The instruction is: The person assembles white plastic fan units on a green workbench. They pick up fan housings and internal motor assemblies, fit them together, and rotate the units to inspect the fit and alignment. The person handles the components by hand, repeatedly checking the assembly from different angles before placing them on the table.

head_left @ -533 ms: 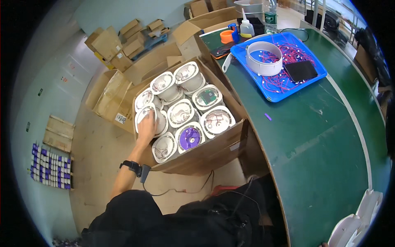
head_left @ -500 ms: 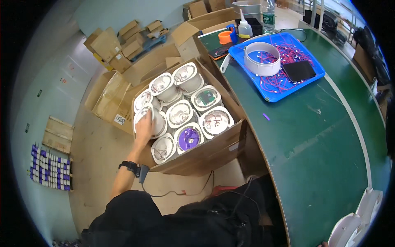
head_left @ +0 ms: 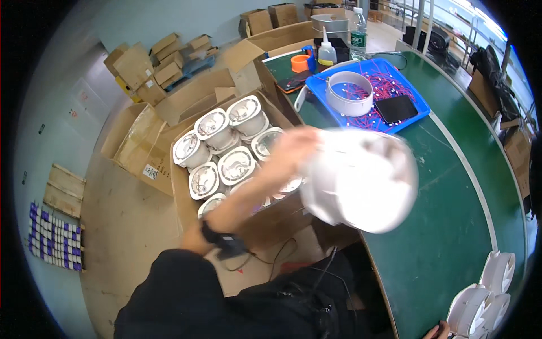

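Gripping a white housing point(head_left: 361, 181) — left hand point(head_left: 293, 150).

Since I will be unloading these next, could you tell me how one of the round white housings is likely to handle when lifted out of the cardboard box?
Probably light: the left hand alone carries the white housing. Likely rigid, keeping its round shape. Being round, it may roll if laid sideways.

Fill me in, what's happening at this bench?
A person's left hand holds a white round housing, blurred with motion, above the edge of the green table. Beside the table an open cardboard box holds more such housings. A blue tray with a white ring and red wires sits on the table. The right hand is barely visible at the bottom edge.
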Action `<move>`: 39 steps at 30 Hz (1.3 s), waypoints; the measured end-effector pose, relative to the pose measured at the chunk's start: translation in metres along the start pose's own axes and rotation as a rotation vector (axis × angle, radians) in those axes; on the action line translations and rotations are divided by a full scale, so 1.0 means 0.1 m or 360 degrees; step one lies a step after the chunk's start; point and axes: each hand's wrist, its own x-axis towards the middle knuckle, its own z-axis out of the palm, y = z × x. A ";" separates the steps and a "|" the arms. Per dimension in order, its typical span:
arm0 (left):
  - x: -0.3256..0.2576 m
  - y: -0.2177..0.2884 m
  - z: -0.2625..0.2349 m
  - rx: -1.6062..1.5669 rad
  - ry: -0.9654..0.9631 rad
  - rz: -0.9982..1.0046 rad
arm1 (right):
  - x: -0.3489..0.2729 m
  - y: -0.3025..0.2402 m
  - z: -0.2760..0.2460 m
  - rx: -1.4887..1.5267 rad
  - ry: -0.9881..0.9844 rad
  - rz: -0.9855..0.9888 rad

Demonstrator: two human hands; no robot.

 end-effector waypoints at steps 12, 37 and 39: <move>0.25 -0.23 0.78 0.0895 -0.0182 0.0654 | -0.02 0.01 -0.02 0.0157 0.0035 -0.0073; -1.06 -0.60 -3.99 0.2483 0.1080 -0.0196 | 0.04 0.15 0.06 0.0091 0.0050 -0.0095; -1.03 -0.48 -4.03 0.2326 0.1233 -0.0391 | 0.02 0.11 0.04 0.0090 0.0078 -0.0124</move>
